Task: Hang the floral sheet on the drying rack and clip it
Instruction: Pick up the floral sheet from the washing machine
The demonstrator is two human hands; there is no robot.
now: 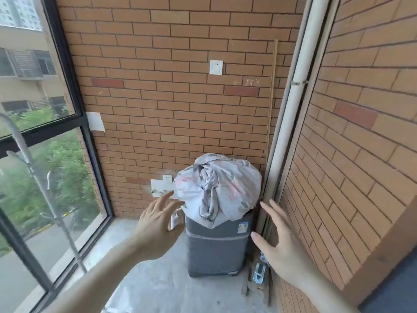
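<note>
Neither grip has closed: the left hand (158, 219) and right hand (278, 239) reach with fingers spread, flanking the floral sheet (217, 188), which sits bundled on top of the grey washing machine (216, 251) in the brick corner. Lifted from one side only, the twisted bundle could unroll and drag on the concrete floor (158, 279). How much cloth hangs inside the machine is hidden; the metal rack (33, 168) at left is blurred, and no clips are visible.

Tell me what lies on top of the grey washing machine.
A bunched floral sheet sits piled on the grey washing machine, spilling over its front edge. The sheet covers the machine's top, so the lid and anything beneath cannot be seen.
</note>
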